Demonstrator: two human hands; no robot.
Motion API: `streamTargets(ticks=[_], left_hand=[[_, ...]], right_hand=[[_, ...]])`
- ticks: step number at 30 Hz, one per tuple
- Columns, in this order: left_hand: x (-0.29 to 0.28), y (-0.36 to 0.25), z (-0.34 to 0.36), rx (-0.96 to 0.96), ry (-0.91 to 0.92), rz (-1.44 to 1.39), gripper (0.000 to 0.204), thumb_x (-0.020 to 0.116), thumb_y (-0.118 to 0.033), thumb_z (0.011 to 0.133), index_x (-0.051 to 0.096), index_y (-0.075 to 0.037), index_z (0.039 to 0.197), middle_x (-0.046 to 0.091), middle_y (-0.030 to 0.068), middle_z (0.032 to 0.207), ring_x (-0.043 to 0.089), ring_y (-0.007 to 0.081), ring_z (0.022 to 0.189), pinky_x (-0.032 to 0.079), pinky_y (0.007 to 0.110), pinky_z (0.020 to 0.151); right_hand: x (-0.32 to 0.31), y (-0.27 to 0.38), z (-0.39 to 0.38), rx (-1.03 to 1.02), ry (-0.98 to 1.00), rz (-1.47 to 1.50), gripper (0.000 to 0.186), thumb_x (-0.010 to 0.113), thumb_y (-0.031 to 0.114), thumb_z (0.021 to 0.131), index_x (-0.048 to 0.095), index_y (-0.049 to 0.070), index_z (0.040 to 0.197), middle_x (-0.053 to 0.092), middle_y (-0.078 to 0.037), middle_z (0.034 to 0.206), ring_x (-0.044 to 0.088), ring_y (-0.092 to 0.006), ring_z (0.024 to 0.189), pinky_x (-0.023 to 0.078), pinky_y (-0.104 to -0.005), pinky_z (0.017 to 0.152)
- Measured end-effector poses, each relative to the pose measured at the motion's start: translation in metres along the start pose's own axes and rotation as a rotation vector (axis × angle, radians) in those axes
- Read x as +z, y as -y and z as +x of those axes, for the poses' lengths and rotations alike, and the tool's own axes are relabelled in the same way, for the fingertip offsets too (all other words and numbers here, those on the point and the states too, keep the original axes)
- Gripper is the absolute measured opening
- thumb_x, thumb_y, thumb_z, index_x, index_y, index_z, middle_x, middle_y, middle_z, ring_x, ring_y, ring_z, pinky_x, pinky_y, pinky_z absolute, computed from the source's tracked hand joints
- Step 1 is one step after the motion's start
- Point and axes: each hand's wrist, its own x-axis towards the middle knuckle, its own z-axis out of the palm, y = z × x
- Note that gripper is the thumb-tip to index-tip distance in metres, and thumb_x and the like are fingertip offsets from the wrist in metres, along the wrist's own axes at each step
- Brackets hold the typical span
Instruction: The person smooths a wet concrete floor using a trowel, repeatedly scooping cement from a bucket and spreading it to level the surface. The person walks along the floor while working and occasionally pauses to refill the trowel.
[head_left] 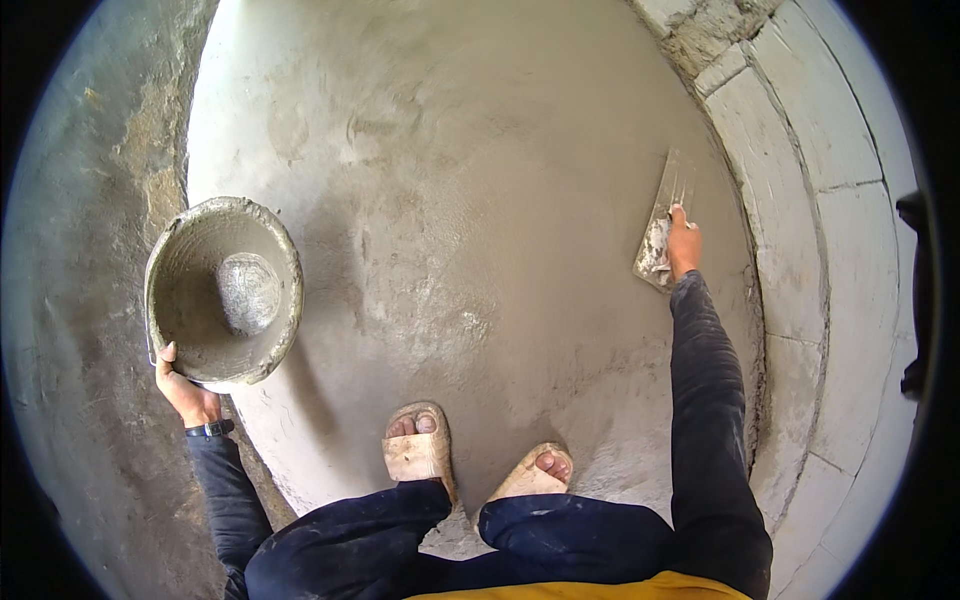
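My left hand [185, 390] grips the rim of a cement-crusted bucket [178, 290] at the left; wet grey mortar coats its inside, and it looks nearly empty. At the right, my right hand [683, 240] is closed on the handle of a flat steel trowel [660, 185], whose long blade lies on or just over the grey, smoothed mortar surface [480, 200]. The handle is smeared with pale mortar.
A block wall or ledge [835, 280] curves along the right side beside a rough mortar edge. Rougher, darker ground [90, 250] runs along the left. My sandalled feet [420, 455] are on the grey surface at the bottom middle.
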Motion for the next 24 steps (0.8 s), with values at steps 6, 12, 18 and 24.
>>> streamTargets(ticks=[6,12,18,24], left_hand=[[-0.002,0.002,0.012,-0.050,-0.021,0.002,0.031,0.061,-0.016,0.090,0.063,0.000,0.117,0.069,0.0121,0.120,0.066,0.0283,0.110,0.052,0.042,0.101],[0.009,0.003,0.013,-0.075,-0.004,-0.019,0.031,0.060,-0.016,0.090,0.063,0.000,0.116,0.069,0.0125,0.119,0.065,0.0300,0.111,0.052,0.043,0.102],[0.018,0.012,0.015,-0.067,-0.008,-0.033,0.030,0.059,-0.016,0.089,0.064,-0.001,0.114,0.069,0.0117,0.118,0.065,0.0288,0.110,0.051,0.043,0.103],[0.020,0.005,0.007,-0.110,-0.064,0.068,0.037,0.060,-0.017,0.087,0.063,-0.001,0.120,0.068,0.0109,0.119,0.065,0.0290,0.108,0.052,0.041,0.100]], right_hand=[[0.062,0.086,-0.013,0.039,0.339,0.145,0.070,0.055,0.048,0.100,0.059,-0.018,0.123,0.068,-0.018,0.083,0.062,-0.0215,0.062,0.052,-0.0390,0.061],[0.158,0.191,-0.142,-0.280,0.859,-0.008,0.062,0.058,0.050,0.101,0.063,-0.010,0.117,0.068,-0.020,0.098,0.065,-0.0297,0.092,0.054,-0.0439,0.084],[0.151,0.216,-0.193,-0.866,0.930,-0.395,0.061,0.055,0.046,0.103,0.058,-0.007,0.133,0.070,-0.026,0.104,0.072,-0.0355,0.092,0.058,-0.0449,0.082],[0.151,0.228,-0.020,-0.546,0.540,-0.252,0.067,0.057,0.048,0.100,0.052,-0.004,0.142,0.071,-0.026,0.114,0.070,-0.0386,0.107,0.055,-0.0481,0.092]])
